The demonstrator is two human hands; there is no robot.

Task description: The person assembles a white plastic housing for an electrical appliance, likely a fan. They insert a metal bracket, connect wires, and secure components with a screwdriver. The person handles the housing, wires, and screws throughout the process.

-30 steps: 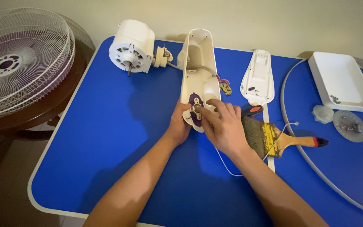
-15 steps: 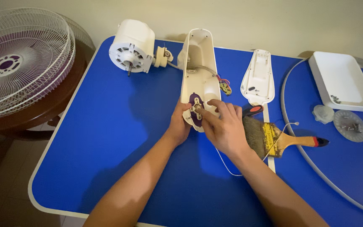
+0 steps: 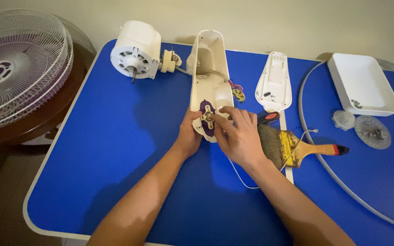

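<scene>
- Blue, rounded-corner worktop [image 3: 115, 150] fills most of the view, with a plain pale wall behind it.
- Lying lengthwise near the middle of the worktop is a long cream plastic fan housing shell [image 3: 209, 68], open side up; it serves as the landmark.
- At the near end of the shell sits a purple switch plate with a small metal hub [image 3: 206, 117].
- The left hand [image 3: 189, 135] cups the near left edge of the shell, thumb against its rim, fingers curled under and out of sight.
- The right hand [image 3: 238, 136] rests on the near right edge of the shell; its fingers [image 3: 221, 122] are drawn narrow, pinched on the hub of the purple plate.
- Left of the shell's far end lies a cream cylindrical fan motor with a short shaft [image 3: 135, 51], joined to the shell by wires.
- Right of the shell lies a flat white plastic cover panel [image 3: 275, 82].
- Just right of the right hand lies a wide paintbrush with dark bristles and a wooden handle tipped in red [image 3: 297, 146].
- Farther right of the shell stand a white rectangular tray [image 3: 365, 86] and a small clear round lid holding screws [image 3: 372, 132].
- Well left of the shell, off the worktop, a white wire fan guard [image 3: 19, 64] rests on a dark wooden table [image 3: 46, 118].
</scene>
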